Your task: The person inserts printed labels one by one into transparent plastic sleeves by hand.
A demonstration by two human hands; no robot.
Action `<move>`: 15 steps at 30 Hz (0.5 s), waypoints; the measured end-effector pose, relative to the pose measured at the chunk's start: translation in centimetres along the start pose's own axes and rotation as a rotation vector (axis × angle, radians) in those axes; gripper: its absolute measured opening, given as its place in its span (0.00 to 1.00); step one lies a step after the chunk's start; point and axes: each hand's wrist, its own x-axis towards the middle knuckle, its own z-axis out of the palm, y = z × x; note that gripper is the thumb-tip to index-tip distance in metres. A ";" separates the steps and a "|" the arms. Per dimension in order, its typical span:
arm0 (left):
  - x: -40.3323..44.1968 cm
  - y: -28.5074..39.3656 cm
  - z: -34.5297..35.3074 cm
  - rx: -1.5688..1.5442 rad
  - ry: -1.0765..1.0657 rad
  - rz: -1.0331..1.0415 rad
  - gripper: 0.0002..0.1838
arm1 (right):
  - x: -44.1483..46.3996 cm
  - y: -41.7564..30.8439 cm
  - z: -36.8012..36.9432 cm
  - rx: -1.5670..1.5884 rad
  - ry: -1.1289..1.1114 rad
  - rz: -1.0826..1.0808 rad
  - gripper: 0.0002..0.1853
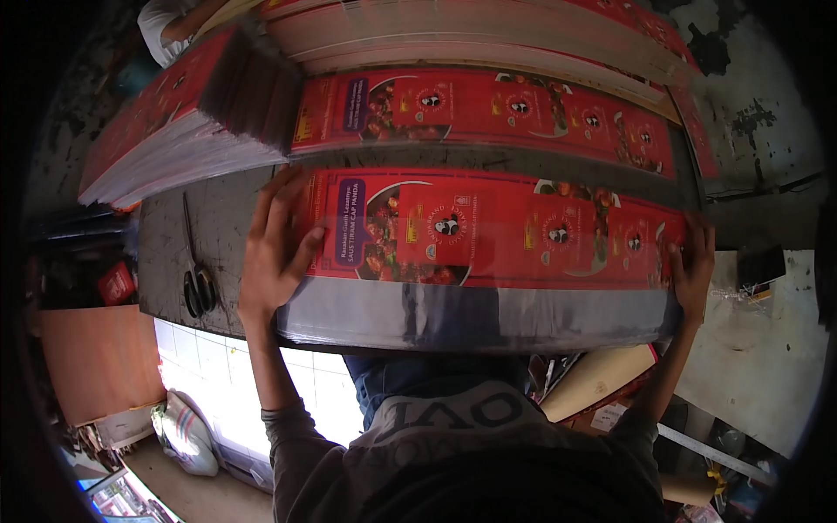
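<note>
A long red printed sheet [501, 231] with food pictures and panda logos lies in front of me, with a shiny greyish plastic band [462, 315] along its near side. I cannot tell whether it is one sheet or the top of a stack. At its left end my left hand [277, 248] grips the edge, thumb on top and fingers along the side. My right hand [693, 266] holds the opposite end, its thumb on the print and its fingers around the edge, partly hidden. Black-handled scissors [199, 290] lie left of my left hand.
Behind is a second red printed strip [479, 109] on the dark table [222, 218]. A tall stack of printed sheets [166, 122] stands at the left, and further stacks [471, 44] run along the back. Another person's arm [187, 22] shows at the upper left.
</note>
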 end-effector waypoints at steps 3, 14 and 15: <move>0.0 -0.4 0.2 -0.026 0.065 0.021 0.26 | 0.0 -0.3 0.0 0.006 0.024 0.021 0.23; -0.3 -0.3 -0.1 0.008 0.100 -0.018 0.22 | -0.4 0.5 0.2 -0.048 0.121 0.018 0.16; -0.4 -0.4 -0.1 0.051 0.119 0.021 0.21 | -0.4 0.4 0.1 -0.047 0.122 0.018 0.16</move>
